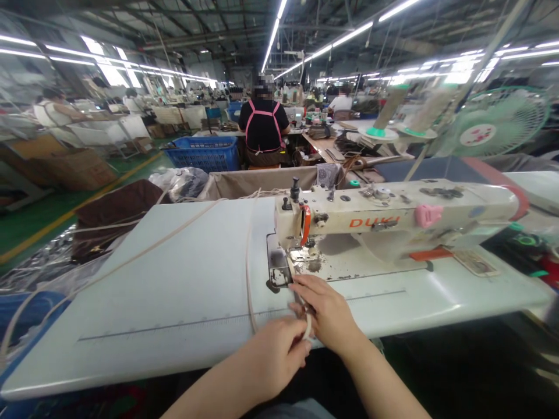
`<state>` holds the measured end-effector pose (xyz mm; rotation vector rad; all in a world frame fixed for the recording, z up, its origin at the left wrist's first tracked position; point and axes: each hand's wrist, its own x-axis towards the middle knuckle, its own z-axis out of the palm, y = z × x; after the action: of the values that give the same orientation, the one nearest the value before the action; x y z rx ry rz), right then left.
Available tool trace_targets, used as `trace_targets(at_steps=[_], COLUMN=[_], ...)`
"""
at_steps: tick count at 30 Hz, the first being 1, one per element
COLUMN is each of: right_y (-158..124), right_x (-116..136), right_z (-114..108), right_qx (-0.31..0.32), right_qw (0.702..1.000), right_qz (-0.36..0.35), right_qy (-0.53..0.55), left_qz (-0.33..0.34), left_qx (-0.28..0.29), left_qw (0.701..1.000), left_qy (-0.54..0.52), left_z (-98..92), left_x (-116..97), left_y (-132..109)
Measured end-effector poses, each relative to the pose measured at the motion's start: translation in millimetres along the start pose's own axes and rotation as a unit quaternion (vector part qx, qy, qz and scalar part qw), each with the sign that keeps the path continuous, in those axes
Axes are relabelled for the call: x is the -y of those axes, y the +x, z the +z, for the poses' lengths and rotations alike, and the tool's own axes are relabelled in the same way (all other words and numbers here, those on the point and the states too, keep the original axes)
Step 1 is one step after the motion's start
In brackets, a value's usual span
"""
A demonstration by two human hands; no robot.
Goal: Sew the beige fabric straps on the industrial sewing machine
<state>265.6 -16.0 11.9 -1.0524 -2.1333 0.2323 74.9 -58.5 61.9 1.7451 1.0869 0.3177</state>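
Note:
A cream sewing machine point(393, 218) stands on a pale grey table point(174, 291). A long beige strap point(248, 273) runs across the table from the left and down toward the front edge. My left hand point(273, 355) is closed around the strap's end near the table's front edge. My right hand point(325, 308) pinches the same strap just in front of the needle plate point(279, 270), with its fingertips next to the presser foot point(301, 253).
A brown cloth bin point(257, 180) sits behind the table and a blue crate point(205, 152) farther back. A person in a pink apron point(264, 131) sits facing away. Thread cones point(388, 110) and a green fan point(493, 122) stand at the right. Dark fabric point(113, 215) lies left.

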Motion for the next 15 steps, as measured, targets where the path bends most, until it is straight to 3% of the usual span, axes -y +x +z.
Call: trace_targets(at_steps=[6,9,12,15], right_y=[-4,-4,-7,-10], right_x=[4,1,-8,-29], right_z=[3,3,4,9], right_qx=[0.021,0.022,0.008,-0.012], right_qw=[0.997,0.994,0.988,0.986], right_qz=[-0.007,-0.036,-0.087,-0.122], right_qy=[-0.074,-0.104,-0.129,-0.113], left_qz=[0.075,0.094,0.103,0.094], left_qx=[0.11,0.13,0.077,-0.041], left_qw=[0.991,0.987,0.991,0.994], left_qy=[0.023,0.003,-0.028,-0.022], left_z=[-16.3,-30.7,-53.0,-87.8], left_x=[-15,-11,4,29], left_y=[-33,-46,-62,-90])
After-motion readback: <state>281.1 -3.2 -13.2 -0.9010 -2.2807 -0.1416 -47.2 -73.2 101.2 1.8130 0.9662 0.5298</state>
